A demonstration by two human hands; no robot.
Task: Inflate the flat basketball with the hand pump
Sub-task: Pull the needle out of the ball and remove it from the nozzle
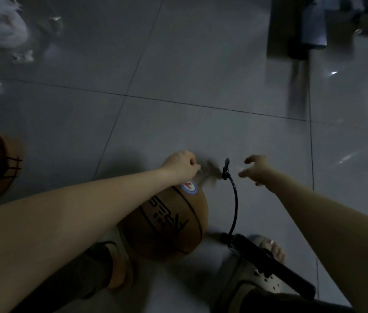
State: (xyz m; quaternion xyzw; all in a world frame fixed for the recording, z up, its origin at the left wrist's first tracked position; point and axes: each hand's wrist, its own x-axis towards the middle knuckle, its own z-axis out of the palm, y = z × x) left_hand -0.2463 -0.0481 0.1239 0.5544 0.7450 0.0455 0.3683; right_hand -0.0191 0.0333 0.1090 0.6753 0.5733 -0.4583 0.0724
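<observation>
Head view: both arms reach over the basketball point(174, 224) and hand pump point(271, 263) on the tiled floor point(201, 64)
Left hand point(179, 166) is curled tight above the ball's far edge, and I cannot tell whether it pinches anything; right hand point(257, 169), fingers spread, hovers just right of the upright hose point(233, 199) tip, not touching

This is a dim room indoors, likely a home. The floor point(201, 64) is glossy grey tile; a white bag point(0, 26) lies far left.
</observation>
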